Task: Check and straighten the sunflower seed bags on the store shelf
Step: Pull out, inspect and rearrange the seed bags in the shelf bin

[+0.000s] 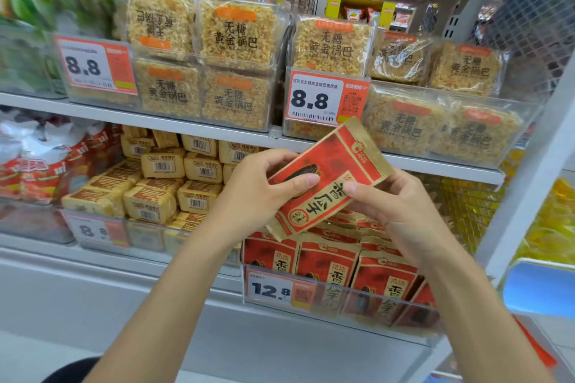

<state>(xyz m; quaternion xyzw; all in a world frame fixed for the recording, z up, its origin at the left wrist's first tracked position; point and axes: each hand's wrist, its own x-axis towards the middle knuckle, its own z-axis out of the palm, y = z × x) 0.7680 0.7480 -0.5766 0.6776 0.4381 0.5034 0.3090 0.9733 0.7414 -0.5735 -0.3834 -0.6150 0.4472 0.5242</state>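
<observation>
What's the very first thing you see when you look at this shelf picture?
The red and gold seed bag jumps out first, tilted in the middle of the view and held by the left hand and right hand. Just below it, more red bags stand in a clear bin with a 12.8 price tag. On the shelf above sit golden rice cracker packs behind big 8.8 tags.

White metal shelves, wire-mesh side panel, pale floor.
</observation>
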